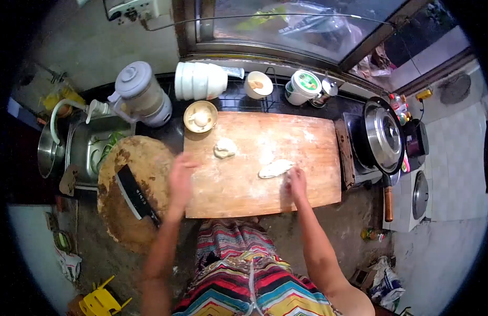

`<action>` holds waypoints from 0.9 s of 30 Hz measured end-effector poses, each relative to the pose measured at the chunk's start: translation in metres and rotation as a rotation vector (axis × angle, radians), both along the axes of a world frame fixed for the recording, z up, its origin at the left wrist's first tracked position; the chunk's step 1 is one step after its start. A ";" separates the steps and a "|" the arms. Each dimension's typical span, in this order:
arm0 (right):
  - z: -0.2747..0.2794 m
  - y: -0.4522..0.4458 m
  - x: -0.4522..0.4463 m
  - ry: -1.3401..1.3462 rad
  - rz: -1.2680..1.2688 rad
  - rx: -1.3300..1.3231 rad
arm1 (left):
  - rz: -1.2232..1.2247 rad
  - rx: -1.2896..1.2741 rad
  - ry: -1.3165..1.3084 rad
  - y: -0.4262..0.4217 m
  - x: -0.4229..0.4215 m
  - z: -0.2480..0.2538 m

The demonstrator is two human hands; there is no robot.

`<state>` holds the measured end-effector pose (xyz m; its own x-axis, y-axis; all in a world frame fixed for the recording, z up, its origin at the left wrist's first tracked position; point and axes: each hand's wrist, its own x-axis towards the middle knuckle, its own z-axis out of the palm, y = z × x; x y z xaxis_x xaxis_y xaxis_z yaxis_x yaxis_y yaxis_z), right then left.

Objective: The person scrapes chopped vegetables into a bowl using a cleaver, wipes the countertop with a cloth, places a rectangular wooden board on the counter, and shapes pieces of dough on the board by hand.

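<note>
A long flattened piece of dough (276, 169) lies on the floured wooden board (244, 197). My right hand (296, 184) is at its right end, fingers curled and apparently gripping that tip. Blurred by motion, my left hand (182, 176) hovers by the board's left edge with its fingers stretched out and nothing visible in them. A rounder lump of dough (224, 148) rests on the board's upper left part. Just above that lump, a small bowl (200, 116) with something pale inside overlaps the board's corner.
Left of the board, a cleaver (134, 195) lies on a round chopping block (115, 221), near the sink (78, 158). Behind stand a blender-like jug (143, 95), stacked white bowls (201, 80), another bowl (259, 85) and a lidded tub (303, 87). A lidded wok (382, 136) sits right.
</note>
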<state>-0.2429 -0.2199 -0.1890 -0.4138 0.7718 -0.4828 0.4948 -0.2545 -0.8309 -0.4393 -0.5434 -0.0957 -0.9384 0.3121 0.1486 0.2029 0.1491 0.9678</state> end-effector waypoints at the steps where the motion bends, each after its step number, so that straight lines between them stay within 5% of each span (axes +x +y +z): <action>1: -0.021 0.004 -0.010 0.001 0.095 0.198 | -0.107 0.000 -0.122 0.029 0.014 -0.009; 3: -0.043 0.010 -0.029 0.067 0.203 0.374 | -0.273 -0.037 -0.400 0.089 0.037 -0.001; 4: -0.041 0.009 -0.038 0.134 0.214 0.351 | -0.269 -0.016 -0.392 0.113 0.043 -0.012; 5: 0.020 -0.014 -0.047 0.156 0.256 0.504 | -0.264 0.003 -0.381 0.135 0.044 -0.022; 8: 0.049 -0.034 -0.029 0.295 0.783 0.937 | -0.318 -0.239 -0.228 0.185 0.049 -0.010; 10: 0.038 -0.047 -0.010 0.369 0.734 0.705 | -0.574 -0.482 0.234 0.199 0.059 -0.034; 11: 0.042 -0.051 0.001 0.406 0.552 0.198 | -0.613 -0.667 0.359 0.200 0.074 -0.051; 14: 0.045 -0.032 0.021 0.287 0.203 -0.131 | -0.484 -0.615 0.491 0.189 0.107 -0.085; 15: 0.031 -0.022 0.028 0.230 0.300 0.003 | -0.514 -0.638 0.470 0.191 0.108 -0.087; 23: 0.038 0.007 -0.029 0.297 0.229 -0.519 | -0.020 -0.799 0.496 0.276 0.042 -0.104; 26: 0.022 0.019 -0.030 0.343 0.309 -0.565 | -0.350 -1.022 0.478 0.254 0.078 -0.085; 27: 0.034 0.013 -0.022 0.228 0.405 -0.334 | -0.420 -0.892 0.271 0.244 0.093 -0.082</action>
<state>-0.2644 -0.2072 -0.1546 -0.7672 0.3509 -0.5369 0.4251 -0.3486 -0.8353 -0.3460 -0.2997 -0.1779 -0.6970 0.7089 -0.1075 0.6005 0.6591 0.4527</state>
